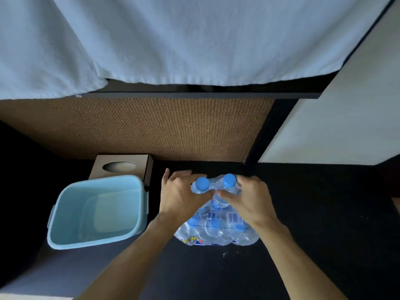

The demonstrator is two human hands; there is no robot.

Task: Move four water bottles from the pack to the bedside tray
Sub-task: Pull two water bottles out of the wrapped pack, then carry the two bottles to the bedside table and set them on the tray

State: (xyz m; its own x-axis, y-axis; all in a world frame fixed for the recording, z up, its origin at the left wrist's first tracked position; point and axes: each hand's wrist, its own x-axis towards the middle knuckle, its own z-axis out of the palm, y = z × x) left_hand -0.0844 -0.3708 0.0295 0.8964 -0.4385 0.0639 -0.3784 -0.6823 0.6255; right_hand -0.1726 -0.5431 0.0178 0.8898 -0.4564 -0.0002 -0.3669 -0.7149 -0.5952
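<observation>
A shrink-wrapped pack of water bottles with blue caps stands on the dark surface, low in the middle of the view. Two bottles stick up at its far end, one with its cap on the left and one on the right. My left hand grips the left bottle from the side. My right hand grips the right bottle and the torn wrap around it. A light blue plastic tub stands empty to the left of the pack.
A brown tissue box sits behind the tub. A woven panel rises behind the surface under a dark ledge. White towels hang over that ledge. A white wall is at the right.
</observation>
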